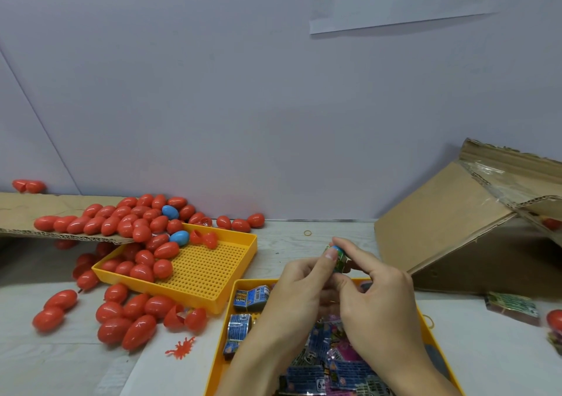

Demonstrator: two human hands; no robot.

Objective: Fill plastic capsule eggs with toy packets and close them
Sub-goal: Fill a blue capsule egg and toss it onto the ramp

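Observation:
My left hand [299, 286] and my right hand [377, 292] meet above the near yellow tray [217, 362], which holds several blue and pink toy packets [248, 298]. Together they pinch a small green toy packet [340, 260]; a bit of blue shows at its top under my left thumb. I cannot tell whether that blue bit is an egg half. Many closed red capsule eggs [133, 313] lie at the left, on the table, in a second yellow perforated tray [209, 271] and on a cardboard sheet [18, 213]. Two blue eggs [179, 237] sit among them.
An open red egg [203, 239] lies in the perforated tray, another open one [185, 319] in front of it. A tipped cardboard box [450, 228] stands at the right. A red splat toy [181, 348], rubber bands [308, 233] and a loose packet [512, 307] lie on the table.

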